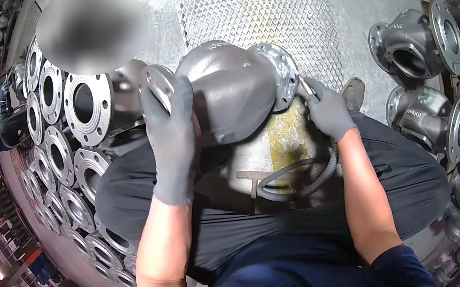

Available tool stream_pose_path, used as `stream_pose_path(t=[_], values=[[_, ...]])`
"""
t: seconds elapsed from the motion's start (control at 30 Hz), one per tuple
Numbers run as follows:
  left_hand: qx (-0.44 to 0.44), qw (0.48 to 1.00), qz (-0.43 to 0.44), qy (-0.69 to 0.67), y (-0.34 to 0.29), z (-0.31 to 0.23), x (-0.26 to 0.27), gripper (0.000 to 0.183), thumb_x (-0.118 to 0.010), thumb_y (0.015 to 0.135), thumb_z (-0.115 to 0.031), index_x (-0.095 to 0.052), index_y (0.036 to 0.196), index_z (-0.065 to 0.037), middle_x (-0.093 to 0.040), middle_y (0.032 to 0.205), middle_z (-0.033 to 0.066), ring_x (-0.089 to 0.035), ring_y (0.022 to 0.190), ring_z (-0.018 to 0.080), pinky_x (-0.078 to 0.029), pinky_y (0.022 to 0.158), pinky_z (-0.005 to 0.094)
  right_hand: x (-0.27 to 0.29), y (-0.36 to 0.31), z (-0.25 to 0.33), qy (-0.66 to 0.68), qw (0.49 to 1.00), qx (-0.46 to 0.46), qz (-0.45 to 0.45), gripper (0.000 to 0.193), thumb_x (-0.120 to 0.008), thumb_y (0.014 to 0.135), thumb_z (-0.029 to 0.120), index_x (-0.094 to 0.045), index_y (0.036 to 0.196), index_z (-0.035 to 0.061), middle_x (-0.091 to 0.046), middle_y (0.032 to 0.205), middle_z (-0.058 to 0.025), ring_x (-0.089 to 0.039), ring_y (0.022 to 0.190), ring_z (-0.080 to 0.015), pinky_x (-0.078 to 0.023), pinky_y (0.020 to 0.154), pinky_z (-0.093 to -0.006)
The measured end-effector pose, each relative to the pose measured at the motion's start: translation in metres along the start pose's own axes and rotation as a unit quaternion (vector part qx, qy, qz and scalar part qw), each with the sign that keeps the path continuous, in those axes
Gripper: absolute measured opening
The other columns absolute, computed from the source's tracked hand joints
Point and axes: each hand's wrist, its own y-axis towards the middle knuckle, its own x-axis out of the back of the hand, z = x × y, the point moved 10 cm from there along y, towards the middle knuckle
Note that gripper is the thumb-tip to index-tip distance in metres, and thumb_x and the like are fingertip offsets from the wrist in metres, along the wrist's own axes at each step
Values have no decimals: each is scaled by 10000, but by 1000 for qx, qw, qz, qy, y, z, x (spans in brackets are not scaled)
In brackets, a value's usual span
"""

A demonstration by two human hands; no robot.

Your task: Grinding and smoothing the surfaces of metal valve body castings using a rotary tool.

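My gloved left hand (169, 120) clasps the left flange (157, 77) of a smooth, bulging grey metal casting (233, 93), which sits in front of my bent legs (403, 168), just this side of a diamond-patterned mesh sheet (255, 7). My gloved right hand (327, 109) is wrapped around a slim, pen-like tool (307, 88), its tip by the round, drilled right flange (284, 72), a dark, flexible hose (306, 190) curling below

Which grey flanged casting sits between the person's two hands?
The large bulbous casting at centre: left hand at one end, right hand by the other. The left-side castings and right-side castings lie outside both.
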Motion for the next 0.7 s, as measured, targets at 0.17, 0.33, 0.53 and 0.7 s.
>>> stream_pose_path(t=[0.17, 0.33, 0.53, 0.7], values=[[165, 968, 53, -182, 33, -1, -18, 755, -805, 930, -377, -511, 1427, 109, -675, 1252, 194, -638, 1150, 244, -515, 1005, 384, 28, -14, 14, 10, 999, -8, -29, 492, -562, 1003, 131, -601, 1491, 89, -681, 1395, -239, -649, 1291, -426, -505, 1108, -464], [-114, 971, 185, 99, -10, -23, -25, 1215, -867, 736, -120, -132, 1684, 74, -314, 1691, 326, -304, 1600, 398, -300, 1283, 428, 33, -13, 12, 85, 994, 22, -59, 492, -570, 1001, 131, -603, 1489, 87, -699, 1359, -240, -680, 1254, -401, -520, 1079, -440], [-81, 961, 169, 202, -18, -1, -32, 1204, -747, 732, -39, -17, 1688, 38, -561, 1430, 398, -645, 1202, 550, -558, 993, 520, 19, -32, 46, 97, 986, 117, -65, 517, -561, 1020, 99, -583, 1537, 85, -717, 889, -84, -614, 660, -96, -538, 657, -294], [-13, 979, 134, 153, -25, -10, -28, 1179, -757, 669, -80, -121, 1644, 107, -664, 1260, 369, -699, 1133, 488, -570, 975, 441, 11, -75, 87, 85, 971, 216, -52, 502, -575, 997, 89, -586, 1499, 85, -683, 1318, -286, -665, 1204, -464, -538, 1028, -482]])
